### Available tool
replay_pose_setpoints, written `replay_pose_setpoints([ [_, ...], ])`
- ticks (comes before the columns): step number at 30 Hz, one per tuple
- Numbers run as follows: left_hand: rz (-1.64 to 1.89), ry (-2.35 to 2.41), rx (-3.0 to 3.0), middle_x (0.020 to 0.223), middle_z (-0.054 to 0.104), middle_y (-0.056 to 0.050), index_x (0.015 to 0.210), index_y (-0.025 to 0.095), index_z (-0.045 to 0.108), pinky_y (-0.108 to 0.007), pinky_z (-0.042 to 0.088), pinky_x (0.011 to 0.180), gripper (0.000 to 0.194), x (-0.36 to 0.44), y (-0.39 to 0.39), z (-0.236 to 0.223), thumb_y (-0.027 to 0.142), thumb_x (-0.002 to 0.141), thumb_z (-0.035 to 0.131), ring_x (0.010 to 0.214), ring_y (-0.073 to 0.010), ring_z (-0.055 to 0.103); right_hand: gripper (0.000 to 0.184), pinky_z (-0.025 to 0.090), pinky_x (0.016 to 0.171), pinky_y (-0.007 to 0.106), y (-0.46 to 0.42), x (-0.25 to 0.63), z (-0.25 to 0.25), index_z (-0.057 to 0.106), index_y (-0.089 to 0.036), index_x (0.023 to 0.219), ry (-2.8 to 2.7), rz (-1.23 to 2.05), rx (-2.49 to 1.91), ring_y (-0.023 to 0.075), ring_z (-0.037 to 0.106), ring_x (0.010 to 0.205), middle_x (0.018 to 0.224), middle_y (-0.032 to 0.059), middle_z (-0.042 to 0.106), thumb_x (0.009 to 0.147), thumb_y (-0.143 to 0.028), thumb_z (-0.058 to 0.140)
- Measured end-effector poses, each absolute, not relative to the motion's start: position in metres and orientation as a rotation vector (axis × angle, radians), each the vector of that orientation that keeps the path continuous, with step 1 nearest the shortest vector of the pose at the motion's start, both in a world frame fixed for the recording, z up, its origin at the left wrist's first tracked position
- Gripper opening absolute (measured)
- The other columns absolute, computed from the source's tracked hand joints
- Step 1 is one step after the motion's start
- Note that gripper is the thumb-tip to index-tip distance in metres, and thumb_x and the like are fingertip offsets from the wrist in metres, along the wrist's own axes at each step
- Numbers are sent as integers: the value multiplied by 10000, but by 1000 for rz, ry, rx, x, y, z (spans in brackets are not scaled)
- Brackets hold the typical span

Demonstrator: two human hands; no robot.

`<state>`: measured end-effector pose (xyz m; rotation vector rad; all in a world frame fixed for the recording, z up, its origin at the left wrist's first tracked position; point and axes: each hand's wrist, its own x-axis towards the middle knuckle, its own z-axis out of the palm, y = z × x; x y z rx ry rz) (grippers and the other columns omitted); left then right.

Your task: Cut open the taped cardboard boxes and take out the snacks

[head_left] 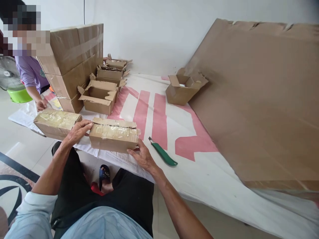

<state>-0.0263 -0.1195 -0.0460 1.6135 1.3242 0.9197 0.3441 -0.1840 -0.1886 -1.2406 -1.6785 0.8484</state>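
Note:
A long cardboard box (113,141) with clear tape over its top lies at the table's near edge, between my two hands. My left hand (79,130) grips its left end, fingertips at the top corner. At the right end, my right hand (143,156) holds the lower corner, with the thumb along the front face. A second taped box (56,123) sits just left, partly behind my left hand. To the right of my right hand lies a green-handled utility knife (163,153), its tip pointing away from me.
Several open boxes (98,99) stand in a row beyond, beside a tall stack of taped boxes (72,63). One open box (183,89) touches a big cardboard sheet (259,99) on the right. A person in a purple shirt (31,71) is at the left, near a fan (10,73).

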Motion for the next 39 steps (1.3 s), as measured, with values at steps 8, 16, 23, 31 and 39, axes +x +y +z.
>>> replay_pose_setpoints([
  [8, 800, 1170, 1828, 1521, 738, -138, 1183, 232, 874, -490, 660, 1132, 570, -36, -125, -44, 625, 792, 1010, 1375, -376, 725, 434, 645, 1028, 558, -191, 431, -187, 764, -230, 1419, -1919, 171, -1843, 415, 703, 1268, 1321, 195, 745, 1058, -448, 662],
  [16, 934, 1149, 1669, 1689, 674, -142, 1124, 260, 912, -479, 669, 1147, 502, -24, -127, -51, 596, 767, 1021, 1628, -434, 584, 352, 609, 954, 491, -198, 444, -184, 785, -231, 1304, -1768, 280, -2062, 381, 723, 1190, 1223, 181, 793, 1029, -317, 585],
  [23, 1011, 1239, 1614, 1622, 756, -109, 1063, 273, 924, -489, 662, 1182, 400, -19, -115, -53, 632, 909, 837, 1620, -453, 599, 628, 575, 555, 360, -171, 430, -129, 755, -223, 1291, -1203, 799, -1599, 221, 640, 633, 788, 8, 690, 988, -765, 662],
  [31, 1014, 1094, 1663, 1489, 805, -160, 947, 230, 904, -503, 498, 1363, 336, -14, -112, -56, 560, 928, 844, 1632, -414, 595, 605, 523, 534, 291, -156, 375, -28, 834, -215, 1343, -1612, 1155, -1255, 157, 629, 641, 850, 13, 715, 957, -680, 848],
  [39, 963, 1067, 1713, 1555, 779, -141, 1101, 257, 948, -573, 393, 1443, 338, -21, -114, -65, 456, 829, 924, 1666, -430, 569, 392, 529, 682, 313, -129, 322, 14, 846, -202, 1279, -2137, 1067, -1104, 169, 636, 736, 910, 20, 727, 1123, -489, 631],
])
